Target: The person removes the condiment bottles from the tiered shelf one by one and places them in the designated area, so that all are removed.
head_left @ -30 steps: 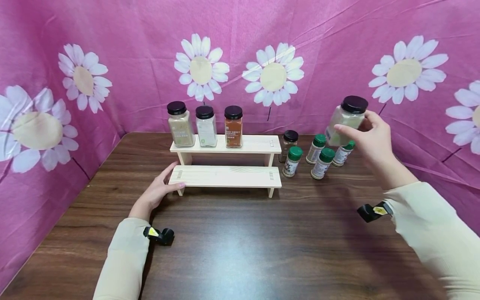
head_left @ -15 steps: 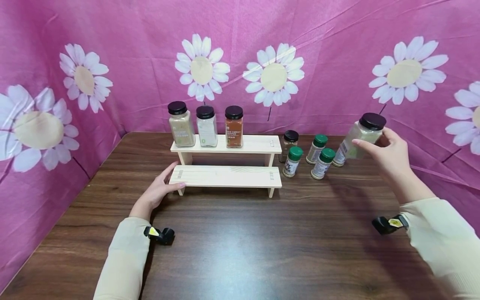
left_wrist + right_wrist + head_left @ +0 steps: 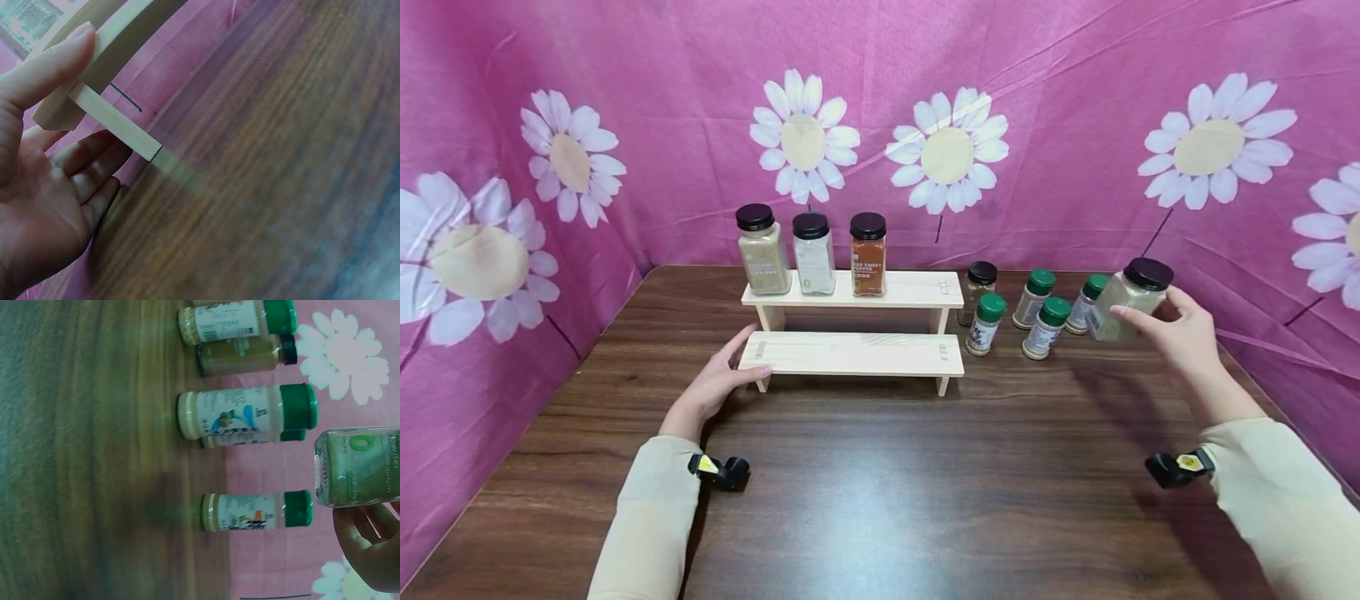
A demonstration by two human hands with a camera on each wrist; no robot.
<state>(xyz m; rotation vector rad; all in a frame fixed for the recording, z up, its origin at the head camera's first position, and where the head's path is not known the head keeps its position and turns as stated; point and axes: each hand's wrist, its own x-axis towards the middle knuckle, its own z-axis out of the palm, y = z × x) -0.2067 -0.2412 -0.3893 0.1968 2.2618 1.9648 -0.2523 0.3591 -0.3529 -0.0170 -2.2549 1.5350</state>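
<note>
My right hand (image 3: 1187, 342) grips a square clear spice jar (image 3: 1123, 304) of pale green powder with a black lid, at the right of the head view. It is held slightly tilted, above the table; its base shows in the right wrist view beside my curled fingers (image 3: 362, 531). My left hand (image 3: 718, 383) holds the left end of a two-tier wooden spice rack (image 3: 850, 354), thumb on the lower board and fingers behind its side. Three black-lidded jars stand on the upper tier: beige powder (image 3: 765, 262), white contents (image 3: 814, 265) and red sweet pepper (image 3: 868, 265).
Right of the rack stand several green-capped shakers (image 3: 1043, 332) and a dark jar with a black lid (image 3: 977, 292), partly behind one shaker. A pink flowered cloth (image 3: 865, 50) hangs behind the brown wooden table (image 3: 880, 500).
My right hand has carried the pale green jar to the right and down, first passing in front of the farthest-right shaker, which now shows again. My left hand stays on the rack.
</note>
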